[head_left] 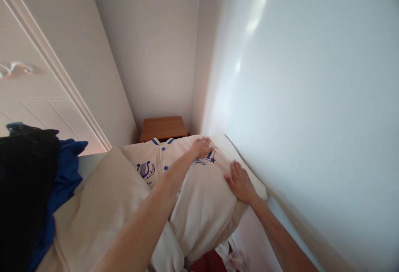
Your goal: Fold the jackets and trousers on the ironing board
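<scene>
A cream jacket (pixel 202 193) with blue snap buttons, blue-striped collar and blue printed emblems lies spread out in the lower middle, its near part hanging over an edge. My left hand (pixel 202 147) rests flat on the jacket's upper chest, beside the blue star print, with a ring on one finger. Farther right, my right hand (pixel 241 182) lies with fingers spread on the jacket's right side, near the wall. Neither hand grips anything.
Black clothing (pixel 25 180) and blue clothing (pixel 67 168) are piled at the left. A white wardrobe (pixel 40 76) stands behind them. Beyond the jacket is a brown wooden surface (pixel 163 127). The pale wall (pixel 318 97) bounds the right. Red fabric (pixel 208 262) shows below the jacket.
</scene>
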{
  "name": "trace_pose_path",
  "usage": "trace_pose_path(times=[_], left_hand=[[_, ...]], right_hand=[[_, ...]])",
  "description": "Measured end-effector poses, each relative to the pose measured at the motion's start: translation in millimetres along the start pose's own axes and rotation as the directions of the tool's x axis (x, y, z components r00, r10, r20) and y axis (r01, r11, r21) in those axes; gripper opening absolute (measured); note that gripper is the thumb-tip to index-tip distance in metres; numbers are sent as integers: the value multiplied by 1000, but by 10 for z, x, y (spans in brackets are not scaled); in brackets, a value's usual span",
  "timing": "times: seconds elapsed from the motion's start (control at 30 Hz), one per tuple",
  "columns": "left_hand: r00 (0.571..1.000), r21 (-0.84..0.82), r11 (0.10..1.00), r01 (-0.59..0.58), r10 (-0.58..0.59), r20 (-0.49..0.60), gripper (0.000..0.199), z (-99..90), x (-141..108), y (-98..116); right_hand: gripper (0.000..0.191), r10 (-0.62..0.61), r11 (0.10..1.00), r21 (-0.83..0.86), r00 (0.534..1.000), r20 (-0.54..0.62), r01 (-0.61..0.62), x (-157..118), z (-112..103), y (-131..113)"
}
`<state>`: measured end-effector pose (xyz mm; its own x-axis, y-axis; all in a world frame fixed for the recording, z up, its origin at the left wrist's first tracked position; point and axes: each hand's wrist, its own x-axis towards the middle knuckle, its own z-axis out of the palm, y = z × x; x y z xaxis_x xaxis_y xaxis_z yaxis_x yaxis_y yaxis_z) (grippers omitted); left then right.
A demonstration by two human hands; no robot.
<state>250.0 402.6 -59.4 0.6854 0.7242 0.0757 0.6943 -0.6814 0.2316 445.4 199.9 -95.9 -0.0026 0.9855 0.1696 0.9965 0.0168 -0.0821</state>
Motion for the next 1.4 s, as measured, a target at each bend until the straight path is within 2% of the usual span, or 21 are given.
trace_pose_path(times=[0.13,0.23,0.33,0.4,0.53,0.63,0.73,0.8,0.87,0.9,1.0,1.07,1.17,1.27,1.33,1.4], left_hand=[[998,-21,998,56,-55,40,64,-26,-3,64],[989,-42,989,142,-140,47,61,-92,-71,173],[973,-80,970,230,-226,51,59,-207,-265,284],[963,-108,957,270,-269,28,57,-294,-491,346],[944,-133,945,298,-313,-103,54,-442,-1177,487],[915,-183,955,232,-279,-293,50,-520,-1869,603],[828,-225,957,181,-272,-491,46,-555,-2674,681],[767,-208,952,226,-306,-564,43,-533,-3221,697],[728,-163,926,340,-369,-578,43,-465,-3709,684],[725,-130,908,398,-398,-562,43,-419,-3913,668],[773,3,872,489,-432,-464,51,-270,-4328,596],[807,81,866,494,-422,-413,56,-198,-4463,547],[818,137,863,486,-394,-419,56,-147,-4551,494],[824,155,874,460,-355,-443,57,-134,-4589,466],[826,151,881,448,-343,-448,58,-128,-4604,457],[824,135,888,440,-340,-454,58,-117,-4608,457]], right_hand=[[71,15,1000,-6,1000,-24,-16,-119,25,43],[69,15,1000,1,1000,-23,-15,-130,-19,30],[69,9,999,37,1000,-19,-8,-128,-68,26],[70,14,997,78,1000,-21,-12,-125,-86,34],[71,29,980,199,998,-47,-19,-106,-93,70],[73,22,930,365,992,-125,26,-110,-109,127],[74,79,824,561,967,-242,73,-193,-149,169],[71,148,764,637,931,-332,106,-309,-192,105],[66,156,744,645,892,-424,177,-468,-249,-103],[62,121,739,634,881,-457,227,-558,-283,-272],[50,-99,701,594,878,-469,396,-816,-394,-989],[44,-249,693,562,882,-401,451,-920,-461,-1532],[34,-361,708,595,919,-159,381,-901,-526,-2150],[16,-422,666,677,906,-4,313,-751,-541,-2342],[9,-419,642,714,908,19,282,-661,-528,-2287],[14,-391,639,731,919,44,237,-607,-505,-2191]])
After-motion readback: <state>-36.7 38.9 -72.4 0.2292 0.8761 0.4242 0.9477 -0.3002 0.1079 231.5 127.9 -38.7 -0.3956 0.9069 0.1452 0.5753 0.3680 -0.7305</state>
